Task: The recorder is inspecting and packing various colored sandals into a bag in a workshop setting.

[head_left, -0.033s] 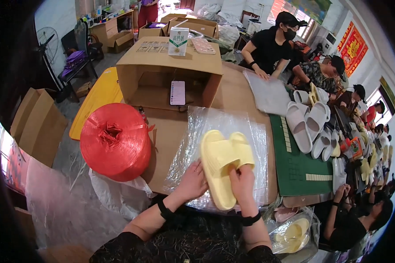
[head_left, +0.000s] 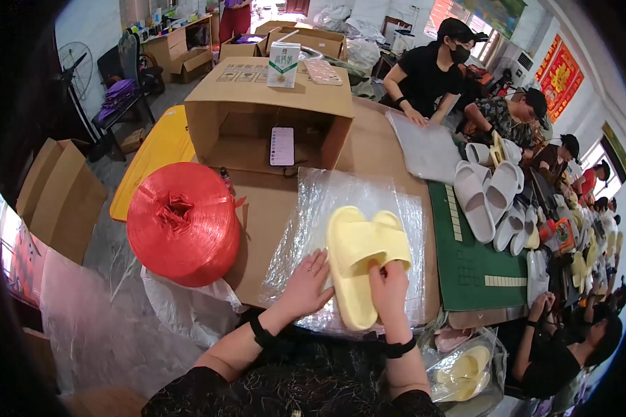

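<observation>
A pair of pale yellow slide slippers (head_left: 355, 247) lies side by side, toes away from me, over a stack of clear plastic bags (head_left: 337, 191). My right hand (head_left: 389, 288) grips the pair, its fingers tucked inside the right slipper's foot opening and the thumb between the two. My left hand (head_left: 306, 285) rests on the bags just left of the left slipper, fingers stretched out and holding nothing. The fingertips of my right hand are hidden under the strap.
Left on the table sits a big red roll of plastic twine (head_left: 181, 226). Behind the bags, an open cardboard box (head_left: 271, 90) holds a phone (head_left: 282, 147). To the right, a green mat (head_left: 476, 267) borders grey slippers (head_left: 473, 201). Co-workers line the right side; bagged slippers (head_left: 462, 375) lie lower right.
The yellow slippers have shifted slightly to the right with my right hand. My left hand's fingers have moved a little up and right, and are spread more.
</observation>
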Action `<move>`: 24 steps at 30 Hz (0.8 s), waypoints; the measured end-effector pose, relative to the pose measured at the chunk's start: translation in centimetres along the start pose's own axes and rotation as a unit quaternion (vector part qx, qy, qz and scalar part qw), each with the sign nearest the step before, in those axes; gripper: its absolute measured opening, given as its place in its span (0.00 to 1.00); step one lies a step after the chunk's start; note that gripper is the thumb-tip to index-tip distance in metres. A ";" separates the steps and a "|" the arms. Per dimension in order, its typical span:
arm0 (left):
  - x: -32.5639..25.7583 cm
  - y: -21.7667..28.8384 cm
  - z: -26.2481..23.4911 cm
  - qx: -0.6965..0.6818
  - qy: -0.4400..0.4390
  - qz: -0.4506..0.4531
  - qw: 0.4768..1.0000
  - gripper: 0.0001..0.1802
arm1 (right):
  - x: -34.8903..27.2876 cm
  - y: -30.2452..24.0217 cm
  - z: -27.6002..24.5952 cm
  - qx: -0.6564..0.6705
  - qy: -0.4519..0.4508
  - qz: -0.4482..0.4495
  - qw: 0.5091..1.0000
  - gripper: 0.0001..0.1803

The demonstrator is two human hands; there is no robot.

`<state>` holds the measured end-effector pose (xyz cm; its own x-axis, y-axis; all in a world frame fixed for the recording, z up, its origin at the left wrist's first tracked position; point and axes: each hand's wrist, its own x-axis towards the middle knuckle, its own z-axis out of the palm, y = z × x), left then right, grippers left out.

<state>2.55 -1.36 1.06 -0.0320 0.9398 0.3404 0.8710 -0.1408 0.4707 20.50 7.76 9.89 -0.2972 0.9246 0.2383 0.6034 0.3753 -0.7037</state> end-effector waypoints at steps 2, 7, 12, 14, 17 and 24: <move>0.3 0.5 0.0 -0.007 -0.004 -0.007 1.000 0.36 | 0.1 4.2 0.7 -0.025 0.021 -0.011 0.999 0.16; 0.5 0.4 0.1 0.009 -0.014 -0.004 1.000 0.36 | 0.2 7.2 2.5 -0.204 0.021 -0.036 0.978 0.20; 0.3 0.5 0.2 0.007 -0.008 0.000 1.000 0.36 | 0.9 9.0 1.3 -0.166 0.053 0.002 0.985 0.19; 0.2 0.6 0.2 -0.007 -0.005 -0.004 1.000 0.36 | 0.9 10.8 0.2 -0.153 0.058 0.034 0.986 0.19; 0.1 0.4 0.4 0.001 -0.017 -0.007 1.000 0.37 | 0.0 12.5 -2.1 -0.167 0.139 0.053 0.975 0.17; 1.6 3.0 -2.3 0.046 -0.112 -0.022 0.992 0.52 | -6.1 12.1 -6.5 0.034 0.253 0.050 0.965 0.13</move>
<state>3.95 -1.05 4.89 0.0300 0.9914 0.1276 0.9130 -0.0792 0.4003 34.44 7.06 4.33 0.1704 0.8756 0.4520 0.5545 0.2940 -0.7785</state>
